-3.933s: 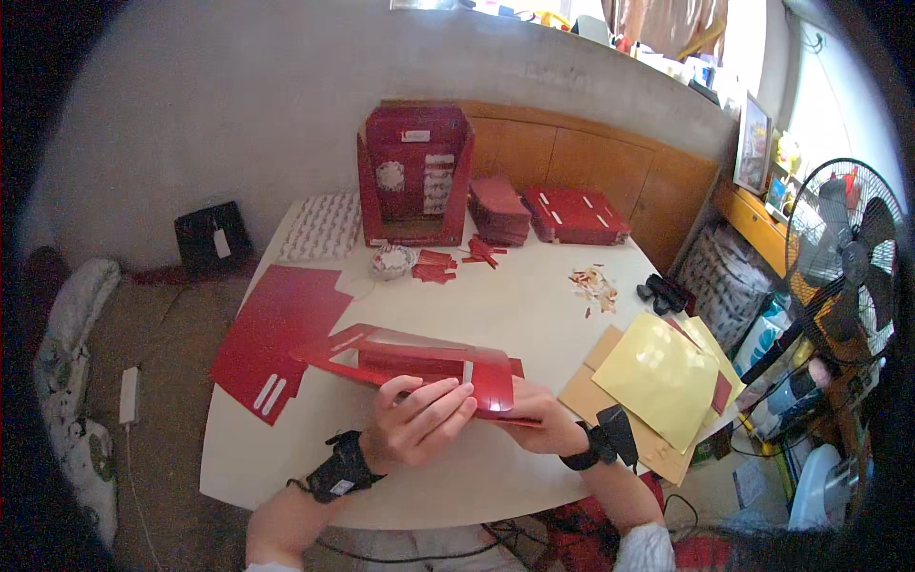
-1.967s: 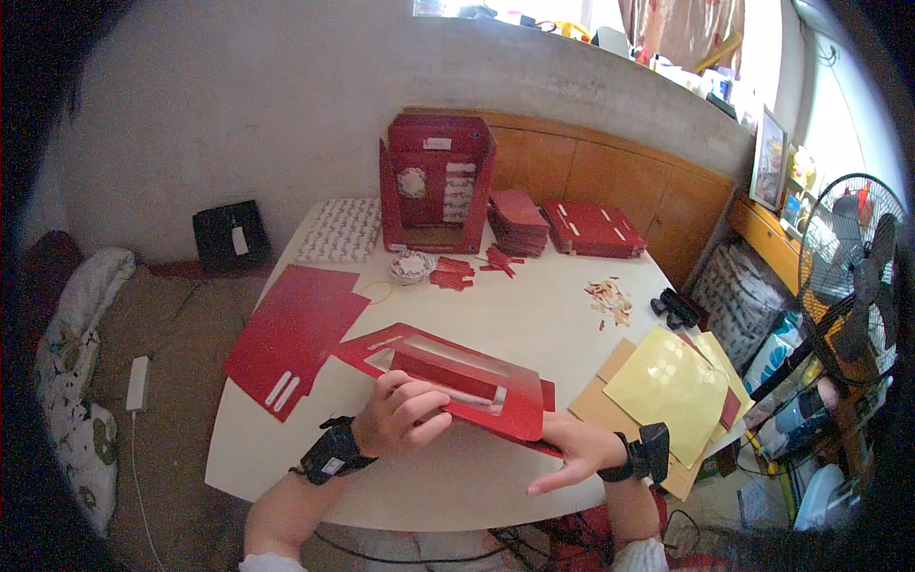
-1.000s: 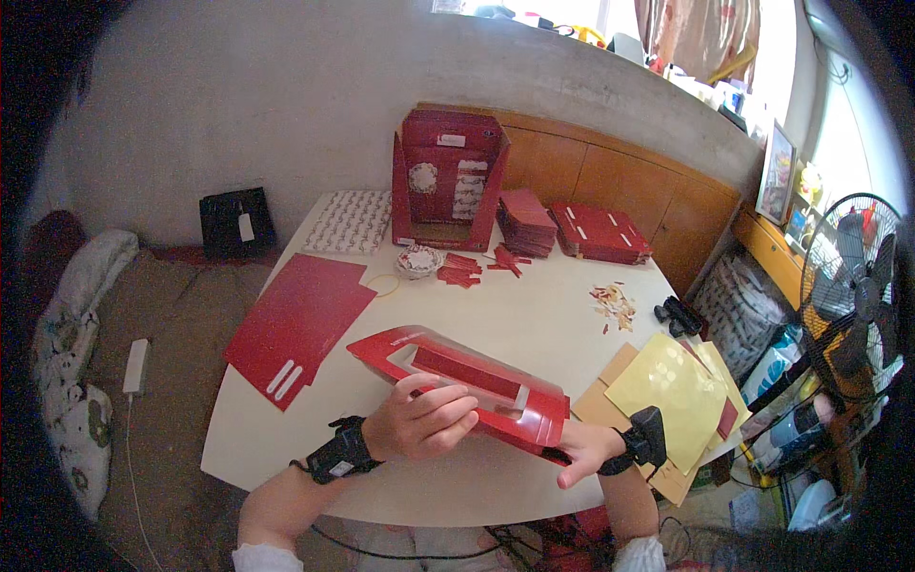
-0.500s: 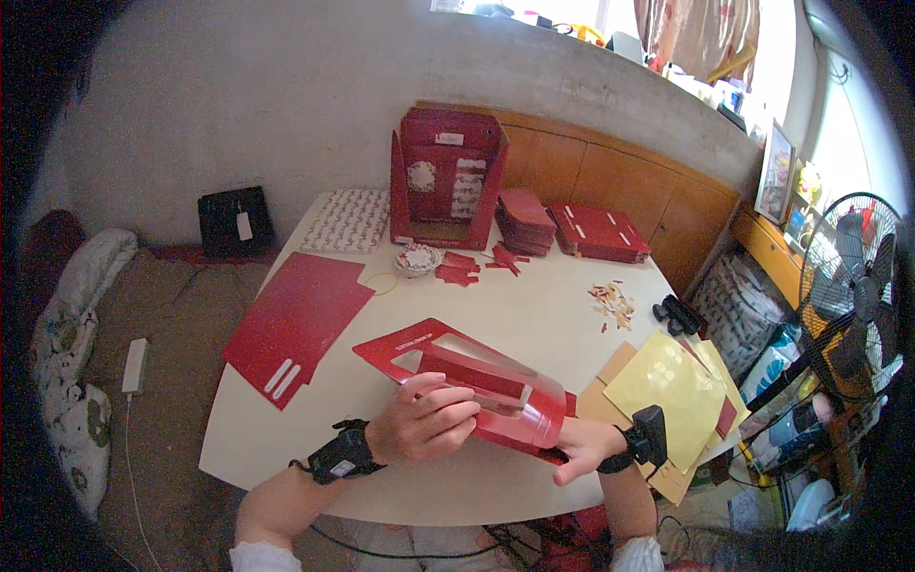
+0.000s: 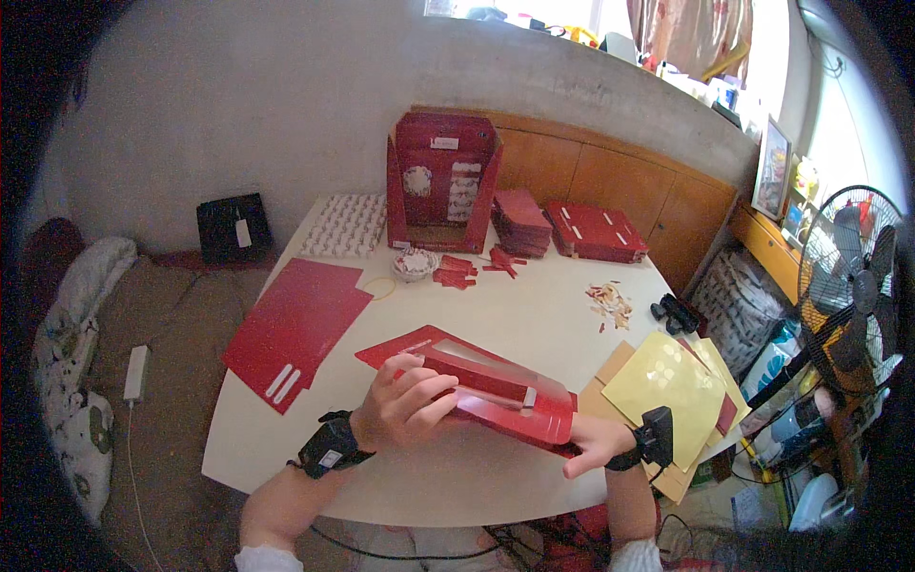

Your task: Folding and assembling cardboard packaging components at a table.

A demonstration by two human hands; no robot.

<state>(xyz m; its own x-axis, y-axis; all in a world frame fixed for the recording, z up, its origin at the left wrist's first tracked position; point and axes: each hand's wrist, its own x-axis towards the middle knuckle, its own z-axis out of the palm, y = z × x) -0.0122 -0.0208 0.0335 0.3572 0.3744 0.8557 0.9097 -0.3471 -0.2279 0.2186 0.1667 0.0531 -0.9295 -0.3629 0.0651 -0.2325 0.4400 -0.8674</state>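
A red cardboard box blank, partly folded and with long cut-out windows, is tilted above the near part of the table between my hands. My left hand is closed on its left part, fingers curled over the near edge. At the right end, my right hand grips it with the thumb outside; its other fingers are largely hidden by the card. On the table to the left lie flat red card sheets with two white strips.
An upright red box stands at the back, beside a sheet of small white pieces. Stacks of red card, a small bowl, red strips and scraps lie around. Yellow sheets and a fan are at right.
The red box blank has turned slightly and its right end has flattened from a curved shape. My left hand has shifted a little left, my right hand slightly right.
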